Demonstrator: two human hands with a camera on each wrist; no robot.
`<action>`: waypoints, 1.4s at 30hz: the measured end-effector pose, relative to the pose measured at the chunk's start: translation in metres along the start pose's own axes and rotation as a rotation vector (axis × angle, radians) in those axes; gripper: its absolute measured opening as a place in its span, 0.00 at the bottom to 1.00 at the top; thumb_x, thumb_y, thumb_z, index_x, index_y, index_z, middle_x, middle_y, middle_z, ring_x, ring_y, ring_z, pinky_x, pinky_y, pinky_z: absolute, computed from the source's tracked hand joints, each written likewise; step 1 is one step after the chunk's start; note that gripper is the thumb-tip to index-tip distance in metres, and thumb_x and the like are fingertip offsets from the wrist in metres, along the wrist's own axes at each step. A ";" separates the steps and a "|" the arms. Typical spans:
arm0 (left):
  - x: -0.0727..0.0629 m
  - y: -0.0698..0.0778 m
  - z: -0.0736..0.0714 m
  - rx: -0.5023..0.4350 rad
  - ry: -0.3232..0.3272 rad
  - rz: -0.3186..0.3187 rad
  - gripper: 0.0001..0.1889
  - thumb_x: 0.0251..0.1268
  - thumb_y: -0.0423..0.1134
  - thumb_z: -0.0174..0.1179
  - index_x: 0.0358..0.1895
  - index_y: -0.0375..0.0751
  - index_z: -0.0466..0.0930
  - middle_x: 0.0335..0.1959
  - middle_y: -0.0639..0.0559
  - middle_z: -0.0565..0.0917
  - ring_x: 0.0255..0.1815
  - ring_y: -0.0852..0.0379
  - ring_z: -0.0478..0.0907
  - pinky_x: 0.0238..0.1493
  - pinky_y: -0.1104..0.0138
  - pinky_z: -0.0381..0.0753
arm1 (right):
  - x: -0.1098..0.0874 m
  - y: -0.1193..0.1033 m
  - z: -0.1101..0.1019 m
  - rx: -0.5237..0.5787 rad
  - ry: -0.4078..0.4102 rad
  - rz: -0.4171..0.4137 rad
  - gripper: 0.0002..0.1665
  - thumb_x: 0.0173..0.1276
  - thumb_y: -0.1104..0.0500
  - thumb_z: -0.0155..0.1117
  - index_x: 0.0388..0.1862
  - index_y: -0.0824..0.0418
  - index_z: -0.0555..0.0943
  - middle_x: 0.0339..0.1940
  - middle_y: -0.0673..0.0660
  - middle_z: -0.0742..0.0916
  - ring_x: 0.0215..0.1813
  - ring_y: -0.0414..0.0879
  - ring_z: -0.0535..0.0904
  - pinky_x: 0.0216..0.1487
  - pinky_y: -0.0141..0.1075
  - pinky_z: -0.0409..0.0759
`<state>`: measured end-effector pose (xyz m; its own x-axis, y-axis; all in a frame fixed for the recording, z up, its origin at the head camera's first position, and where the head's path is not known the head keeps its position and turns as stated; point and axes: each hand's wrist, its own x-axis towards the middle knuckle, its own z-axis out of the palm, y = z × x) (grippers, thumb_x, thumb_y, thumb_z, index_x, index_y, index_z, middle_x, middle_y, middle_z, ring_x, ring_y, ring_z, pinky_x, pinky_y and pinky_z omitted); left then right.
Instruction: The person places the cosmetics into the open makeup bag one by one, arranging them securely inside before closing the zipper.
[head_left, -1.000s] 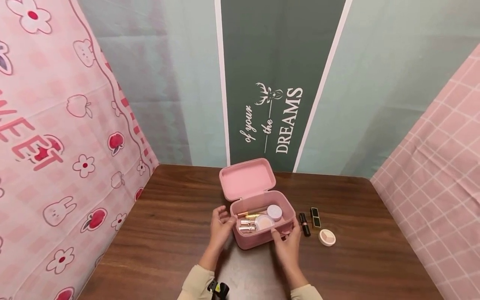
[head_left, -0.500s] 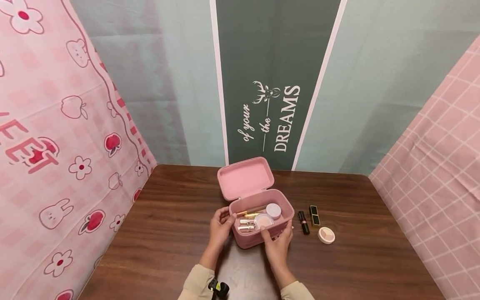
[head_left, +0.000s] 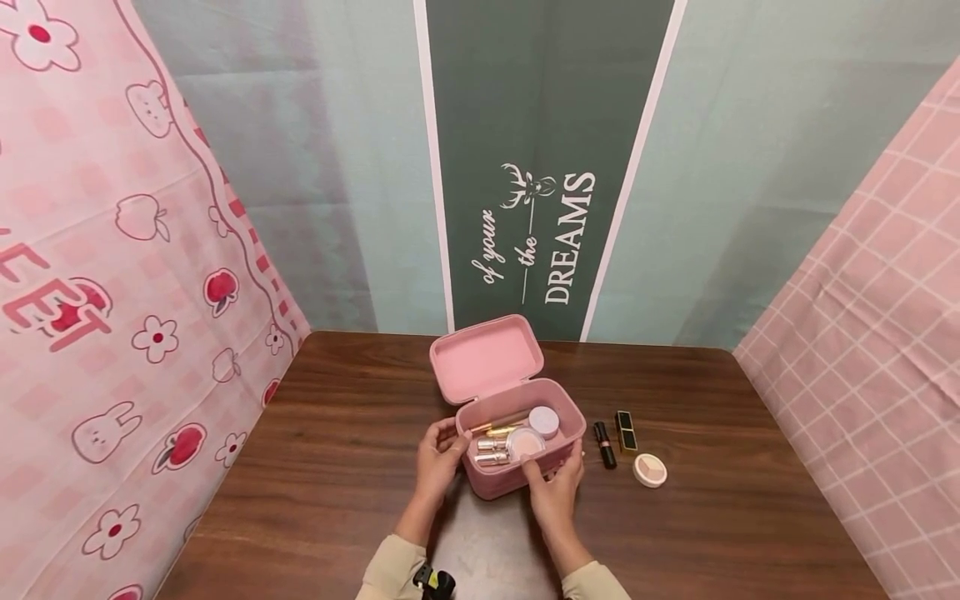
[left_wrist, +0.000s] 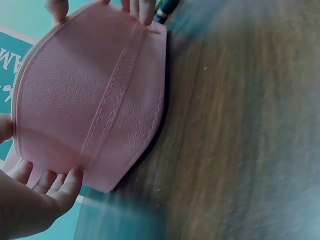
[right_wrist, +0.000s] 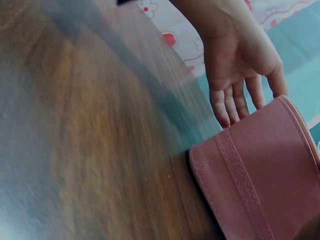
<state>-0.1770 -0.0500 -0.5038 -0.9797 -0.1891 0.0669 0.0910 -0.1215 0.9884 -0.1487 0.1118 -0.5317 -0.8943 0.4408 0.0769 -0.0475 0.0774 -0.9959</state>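
A pink makeup case stands on the table with its lid folded back. My left hand grips its left end, thumb at the rim and fingers against the side wall. My right hand holds the front right corner, thumb on the front rim and fingers around the right end. Inside lie a clear-rimmed round compact, a lilac round container, shiny capped tubes and slim gold sticks. In the left wrist view, the case's stitched front fills the space between both hands.
Right of the case lie a black lipstick tube, a black and gold rectangular item and a round three-colour palette. The brown wooden table ends at hanging cloths at the back and both sides.
My right hand has slid left along the front rim, its thumb now farther from the corner. The left hand's fingers have come in against the case's side. The view has shifted slightly.
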 end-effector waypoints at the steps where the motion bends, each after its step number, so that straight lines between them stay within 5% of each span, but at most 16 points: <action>1: -0.002 0.000 0.001 -0.003 0.011 -0.001 0.18 0.58 0.26 0.59 0.50 0.19 0.69 0.46 0.23 0.74 0.45 0.34 0.74 0.37 0.73 0.75 | 0.002 0.000 -0.001 0.017 -0.008 0.001 0.56 0.55 0.67 0.65 0.73 0.68 0.40 0.68 0.72 0.51 0.65 0.61 0.53 0.60 0.55 0.59; 9: -0.031 0.005 0.024 0.048 0.123 -0.013 0.19 0.56 0.27 0.62 0.50 0.24 0.70 0.45 0.31 0.75 0.45 0.38 0.73 0.42 0.66 0.74 | 0.021 0.001 -0.018 0.037 -0.076 0.006 0.48 0.57 0.70 0.57 0.74 0.66 0.46 0.69 0.71 0.55 0.68 0.58 0.53 0.65 0.51 0.51; 13: -0.044 0.011 0.033 0.083 0.152 -0.015 0.19 0.53 0.26 0.63 0.48 0.25 0.69 0.44 0.34 0.74 0.43 0.35 0.71 0.43 0.56 0.71 | 0.033 0.005 -0.028 0.075 -0.123 -0.012 0.43 0.59 0.73 0.54 0.72 0.68 0.50 0.69 0.70 0.59 0.68 0.58 0.55 0.65 0.48 0.54; 16: -0.052 0.015 0.036 0.088 0.148 -0.026 0.20 0.51 0.25 0.63 0.47 0.25 0.68 0.43 0.33 0.74 0.42 0.33 0.71 0.41 0.57 0.71 | 0.042 0.007 -0.036 0.101 -0.182 -0.005 0.40 0.61 0.73 0.53 0.72 0.69 0.52 0.68 0.70 0.62 0.68 0.58 0.57 0.62 0.38 0.61; 21: -0.059 0.009 0.036 0.101 0.099 -0.077 0.22 0.50 0.24 0.63 0.49 0.27 0.67 0.44 0.35 0.73 0.42 0.37 0.71 0.40 0.58 0.70 | 0.059 0.011 -0.047 0.159 -0.318 0.023 0.38 0.62 0.75 0.49 0.71 0.71 0.51 0.68 0.72 0.61 0.68 0.61 0.57 0.51 0.22 0.67; 26: -0.061 -0.018 0.034 0.138 0.047 -0.088 0.26 0.47 0.27 0.65 0.53 0.33 0.66 0.47 0.41 0.73 0.42 0.45 0.72 0.43 0.54 0.70 | 0.066 0.015 -0.052 0.183 -0.354 0.017 0.37 0.62 0.76 0.48 0.70 0.72 0.53 0.66 0.74 0.63 0.66 0.57 0.61 0.51 0.25 0.69; 29: -0.061 -0.022 0.032 0.154 0.028 -0.087 0.27 0.47 0.28 0.65 0.53 0.34 0.66 0.48 0.42 0.73 0.43 0.45 0.72 0.43 0.55 0.71 | 0.064 0.014 -0.052 0.185 -0.345 0.011 0.36 0.63 0.75 0.48 0.70 0.71 0.54 0.66 0.74 0.63 0.66 0.58 0.61 0.51 0.25 0.69; 35: -0.059 -0.017 0.028 0.174 -0.007 -0.103 0.25 0.49 0.27 0.64 0.53 0.32 0.66 0.48 0.39 0.72 0.43 0.43 0.74 0.39 0.62 0.73 | 0.061 0.010 -0.048 0.168 -0.303 0.033 0.34 0.63 0.74 0.48 0.70 0.71 0.55 0.65 0.74 0.65 0.65 0.64 0.59 0.48 0.23 0.69; 39: -0.060 -0.005 0.020 0.194 -0.110 -0.127 0.28 0.50 0.26 0.63 0.56 0.29 0.64 0.49 0.34 0.72 0.43 0.39 0.74 0.35 0.65 0.75 | 0.054 0.007 -0.045 0.109 -0.259 0.095 0.33 0.65 0.71 0.50 0.69 0.73 0.56 0.64 0.73 0.67 0.62 0.61 0.64 0.46 0.27 0.73; 42: -0.057 0.006 0.010 0.245 -0.193 -0.079 0.29 0.51 0.28 0.64 0.58 0.29 0.65 0.48 0.35 0.74 0.42 0.41 0.74 0.35 0.65 0.75 | 0.045 0.003 -0.043 0.054 -0.242 0.109 0.35 0.65 0.69 0.52 0.69 0.73 0.54 0.63 0.74 0.68 0.60 0.62 0.67 0.45 0.29 0.73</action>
<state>-0.1223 -0.0300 -0.5002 -0.9999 0.0030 -0.0102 -0.0098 0.1147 0.9934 -0.1697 0.1699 -0.5290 -0.9756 0.2164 -0.0384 0.0372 -0.0096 -0.9993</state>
